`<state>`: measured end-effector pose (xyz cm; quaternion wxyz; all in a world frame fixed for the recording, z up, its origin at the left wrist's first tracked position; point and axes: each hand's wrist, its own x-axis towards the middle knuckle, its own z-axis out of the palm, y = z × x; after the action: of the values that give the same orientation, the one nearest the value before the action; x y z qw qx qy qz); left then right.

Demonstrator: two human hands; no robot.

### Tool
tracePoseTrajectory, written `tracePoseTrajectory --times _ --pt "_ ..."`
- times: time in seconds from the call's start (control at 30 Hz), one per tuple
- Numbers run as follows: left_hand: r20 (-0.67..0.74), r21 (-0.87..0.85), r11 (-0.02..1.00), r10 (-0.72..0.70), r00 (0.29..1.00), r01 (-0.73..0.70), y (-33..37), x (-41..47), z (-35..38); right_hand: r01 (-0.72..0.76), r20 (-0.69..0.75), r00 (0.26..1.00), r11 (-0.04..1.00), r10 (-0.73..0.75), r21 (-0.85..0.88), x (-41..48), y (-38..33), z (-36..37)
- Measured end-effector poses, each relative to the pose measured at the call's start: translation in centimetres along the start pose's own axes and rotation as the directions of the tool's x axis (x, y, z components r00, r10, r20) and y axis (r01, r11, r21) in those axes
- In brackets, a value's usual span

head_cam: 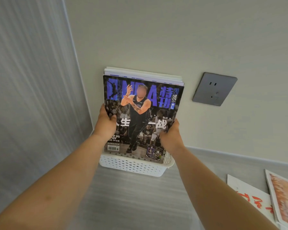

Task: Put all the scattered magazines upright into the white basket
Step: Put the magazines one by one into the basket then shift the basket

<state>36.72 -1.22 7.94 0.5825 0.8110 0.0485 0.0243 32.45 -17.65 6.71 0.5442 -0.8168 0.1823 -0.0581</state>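
Head view. Item: basketball magazine [143,117], long axis upright, foot inside white basket [133,166] against wall, other upright magazines [140,73] behind. Left hand [106,125] clamps left edge; right hand [170,136] clamps right edge. Outstanding: two magazines [263,196] flat on surface, lower right, nearer right hand.

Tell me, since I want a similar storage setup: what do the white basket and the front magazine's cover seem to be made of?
The white basket looks like moulded plastic, matte: its walls carry even rows of punched holes and a rolled rim. The front magazine, gripped by the left hand and right hand, seems coated glossy paper, judging by its saturated print and slight sheen.
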Motion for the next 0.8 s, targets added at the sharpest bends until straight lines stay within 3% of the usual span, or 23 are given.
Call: tracePoseTrajectory --times 0.1,0.27,0.43,0.53,0.67,0.8 --pt "-0.036 -0.010 1.000 0.006 0.999 -0.006 -0.2 -0.6 -0.1 0.003 0.024 1.000 1.000 -0.003 0.001 -0.2 0.2 -0.3" --pt "-0.211 0.044 0.999 0.038 0.977 -0.029 0.0 -3.7 0.3 -0.017 0.013 1.000 0.998 0.018 -0.065 -3.0 0.6 -2.3" --pt "-0.193 0.074 0.986 0.164 0.967 -0.152 0.6 -8.6 2.0 0.062 -0.036 0.997 0.986 -0.069 -0.156 -7.2 2.7 -6.6" --pt "-0.094 0.034 0.985 0.173 0.980 -0.171 1.2 -12.9 4.1 0.066 -0.078 0.994 0.979 -0.082 -0.195 -10.4 4.9 -10.0" --pt "0.155 0.027 0.992 0.118 0.981 -0.124 0.5 -18.9 7.8 0.028 -0.186 0.979 0.953 -0.088 -0.303 -14.3 9.3 -15.6" --pt "0.340 0.127 0.991 -0.006 0.941 -0.039 -1.0 -23.5 11.9 -0.153 -0.305 0.952 0.875 0.006 -0.460 -17.9 15.7 -21.6"
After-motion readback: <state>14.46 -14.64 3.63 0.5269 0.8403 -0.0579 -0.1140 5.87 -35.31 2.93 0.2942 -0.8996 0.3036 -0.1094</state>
